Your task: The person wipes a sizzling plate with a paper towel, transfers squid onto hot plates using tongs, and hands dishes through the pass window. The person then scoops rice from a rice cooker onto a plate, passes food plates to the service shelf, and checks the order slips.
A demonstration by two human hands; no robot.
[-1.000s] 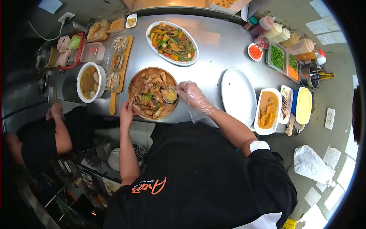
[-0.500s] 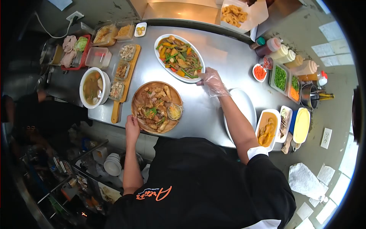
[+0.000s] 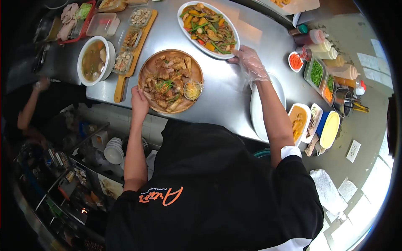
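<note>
My left hand (image 3: 140,101) is bare and grips the lower left rim of a round wooden plate (image 3: 144,67). Browned fried meat pieces (image 3: 167,79) with green garnish lie on it, beside a small clear cup of pale shreds (image 3: 192,89). My right hand (image 3: 250,62), in a clear plastic glove, holds the lower right rim of a white oval platter (image 3: 181,26); its fingertips are partly hidden. Mixed vegetables and meat in sauce (image 3: 209,28) fill this platter. Close to my right forearm lies another white oval platter (image 3: 261,113), bare where it shows.
At left stand a white soup bowl (image 3: 109,62) and a wooden board (image 3: 120,90) carrying several small containers. On the right are sauce bottles (image 3: 322,48), chopped greens (image 3: 316,74), an orange-sauced dish (image 3: 298,121) and a yellow-topped container (image 3: 330,129). Another person's arm (image 3: 28,106) shows far left.
The view has tipped toward me, so the counter sits higher in the picture. Both hands keep their places on the two plates. The other person's arm at left shows more clearly.
</note>
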